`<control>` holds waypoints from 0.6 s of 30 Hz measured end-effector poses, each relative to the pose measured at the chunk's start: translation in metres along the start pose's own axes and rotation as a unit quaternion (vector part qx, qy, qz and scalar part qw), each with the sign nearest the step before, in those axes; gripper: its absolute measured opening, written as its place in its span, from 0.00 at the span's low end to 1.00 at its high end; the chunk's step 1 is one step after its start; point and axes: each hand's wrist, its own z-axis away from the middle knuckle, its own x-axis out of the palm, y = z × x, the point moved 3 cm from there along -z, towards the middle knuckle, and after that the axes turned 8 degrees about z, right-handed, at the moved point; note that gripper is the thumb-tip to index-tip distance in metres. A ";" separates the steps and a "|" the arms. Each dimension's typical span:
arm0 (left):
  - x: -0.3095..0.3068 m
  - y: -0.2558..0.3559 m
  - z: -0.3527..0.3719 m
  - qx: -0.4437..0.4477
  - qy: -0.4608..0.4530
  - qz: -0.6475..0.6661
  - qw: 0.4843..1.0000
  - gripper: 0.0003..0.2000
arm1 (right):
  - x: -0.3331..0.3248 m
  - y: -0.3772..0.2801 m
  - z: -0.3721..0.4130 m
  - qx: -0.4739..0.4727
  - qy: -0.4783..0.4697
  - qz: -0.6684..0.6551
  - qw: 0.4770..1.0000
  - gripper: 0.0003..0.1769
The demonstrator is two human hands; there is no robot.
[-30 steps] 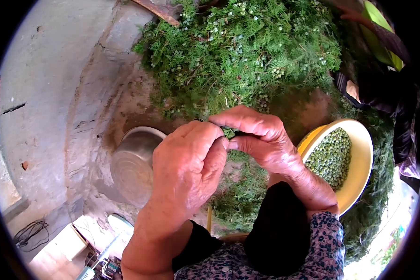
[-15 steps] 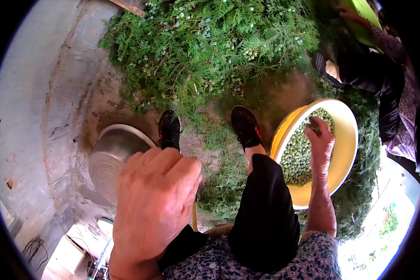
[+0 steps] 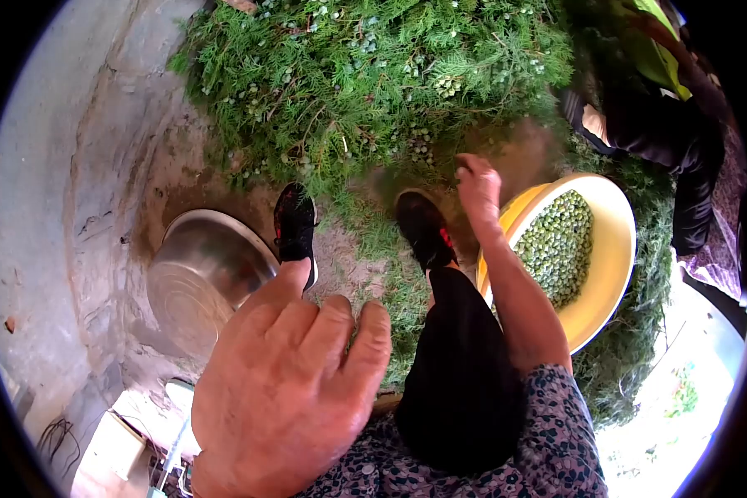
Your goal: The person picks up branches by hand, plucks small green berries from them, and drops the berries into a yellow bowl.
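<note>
My left hand point(image 3: 295, 382) is large in the lower middle, back towards the camera, fingers bent and pressed together; whatever it may hold is hidden. My right hand point(image 3: 479, 189) is over the ground between the right shoe and the yellow basin point(image 3: 610, 286), its fingers curled in; nothing can be made out in them. Many small green berries point(image 3: 560, 245) lie in the basin, which tilts. Above both hands spreads a heap of green branches point(image 3: 373, 83) with pale berries among the leaves.
A metal basin point(image 3: 203, 278) leans at the left by the black shoe point(image 3: 295, 222). Another person's dark-clothed leg point(image 3: 656, 129) is at the upper right, near a light green object point(image 3: 660, 54). A grey wall point(image 3: 50, 183) runs down the left side.
My right hand has moved out of the yellow basin, to the left and up. My left hand has shifted slightly right and down. The other person's green object has moved a little.
</note>
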 end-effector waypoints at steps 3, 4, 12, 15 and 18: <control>-0.001 0.002 -0.002 0.020 -0.002 -0.004 1.000 0.13 | 0.046 0.026 0.003 0.100 -0.039 0.139 0.984 0.11; 0.000 0.003 -0.001 0.025 -0.011 0.004 1.000 0.13 | 0.051 0.028 0.009 0.101 -0.043 0.140 0.984 0.11; 0.012 -0.015 0.004 0.110 0.059 -0.040 0.991 0.15 | 0.062 0.045 0.045 -0.052 -0.252 0.236 0.937 0.23; 0.007 -0.011 0.013 0.126 0.075 -0.040 0.988 0.14 | 0.056 0.030 0.041 -0.038 -0.113 0.112 0.987 0.20; 0.010 -0.015 0.013 0.115 0.060 -0.014 0.991 0.14 | 0.070 0.035 0.037 -0.106 -0.146 0.196 0.964 0.19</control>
